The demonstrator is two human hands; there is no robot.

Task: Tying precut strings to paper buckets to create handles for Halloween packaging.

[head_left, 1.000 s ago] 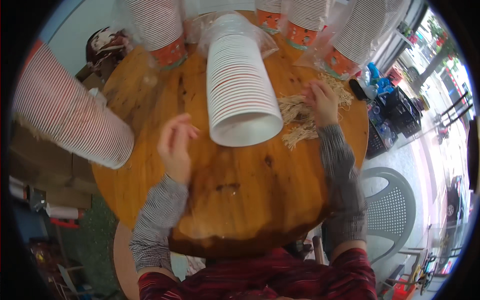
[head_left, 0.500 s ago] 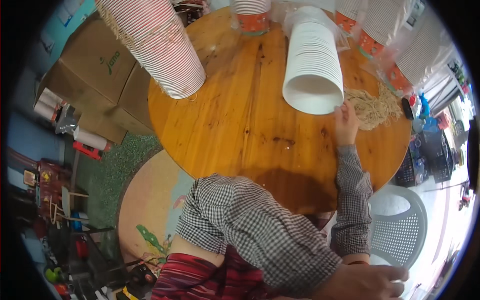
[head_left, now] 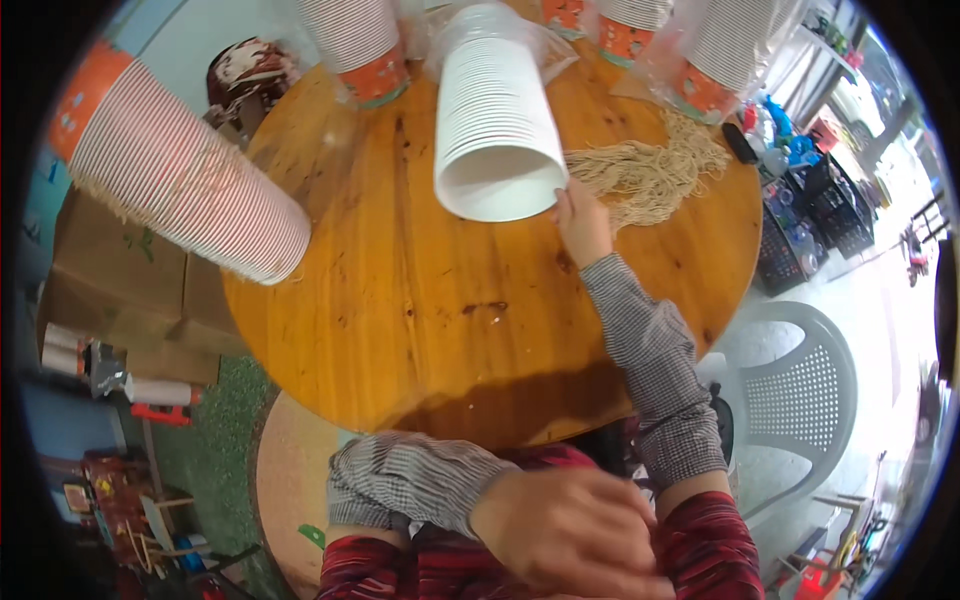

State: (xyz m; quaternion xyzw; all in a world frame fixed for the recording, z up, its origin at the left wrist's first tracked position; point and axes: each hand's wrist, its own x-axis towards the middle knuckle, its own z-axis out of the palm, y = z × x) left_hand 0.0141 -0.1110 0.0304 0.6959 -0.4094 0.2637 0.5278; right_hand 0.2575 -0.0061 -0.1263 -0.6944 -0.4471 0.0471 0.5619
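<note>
Perhaps a sideways nudge could roll the long, white paper-cup stack point(head_left: 497, 110) lying upper centre.
Head view: fingers of the right hand point(head_left: 585, 226) touch its rim, near loose beige string point(head_left: 655, 175), grip unclear; the blurred left hand point(head_left: 568, 525), lower centre, has bent fingers, hold unclear.

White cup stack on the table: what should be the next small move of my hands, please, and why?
Perhaps bring the left hand to the free left side of the white cup stack. The right hand is at the right edge of its open end, while the left is low near the body, so a second hand might steady it.
</note>
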